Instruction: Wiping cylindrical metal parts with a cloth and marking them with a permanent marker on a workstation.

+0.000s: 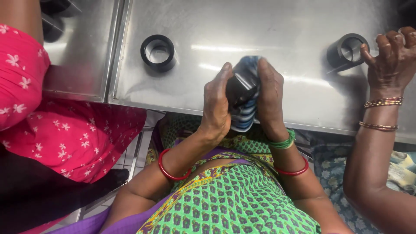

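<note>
Part: I see a black ring part (239, 89) wrapped in a striped cloth (248, 113) — I judge it rigid, light, smooth.
Grip: left hand (215, 107) and right hand (269, 99) press together on the cloth-covered sides — the best hold.

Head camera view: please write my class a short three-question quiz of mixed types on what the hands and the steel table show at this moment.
1. True or false: the left hand and the right hand press on opposite sides of one black part wrapped in a striped cloth.
2. How many black rings lie apart from the wearer's hands on the steel table?
3. Multiple choice: the co-worker's hand at the right edge is nearest to A) the black ring on the left, B) the black ring on the right, C) the striped cloth.

Key: 1 true; 2 two; 3 B.
</note>
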